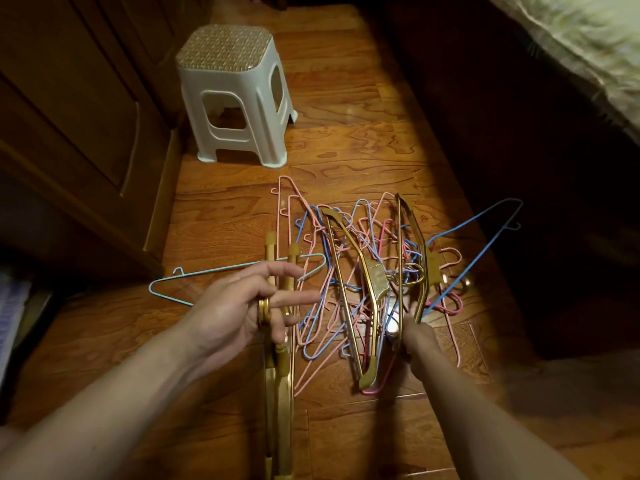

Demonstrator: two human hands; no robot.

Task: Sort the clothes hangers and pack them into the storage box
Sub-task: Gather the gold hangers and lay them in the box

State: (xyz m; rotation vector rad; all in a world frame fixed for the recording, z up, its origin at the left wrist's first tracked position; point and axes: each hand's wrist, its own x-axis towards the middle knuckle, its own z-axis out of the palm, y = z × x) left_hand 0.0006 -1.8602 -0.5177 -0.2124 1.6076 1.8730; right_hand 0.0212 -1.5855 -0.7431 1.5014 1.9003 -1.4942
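Observation:
A tangled pile of pink and blue wire hangers (349, 271) lies on the wooden floor, with gold metal hangers (360, 289) on top of it. My left hand (239, 306) holds a bundle of gold hangers (278, 375) by their hooks, index and middle fingers stretched out. My right hand (417, 336) grips the lower end of another gold hanger (412, 258) that stands up from the pile. A light blue wire hanger (214, 271) lies apart on the left, partly behind my left hand. No storage box shows.
A white plastic stool (235, 95) with a woven top stands on the floor beyond the pile. Dark wooden cabinet doors (69, 133) run along the left. A bed edge with a pale cover (588, 46) fills the upper right. A striped object (10, 306) sits at the far left.

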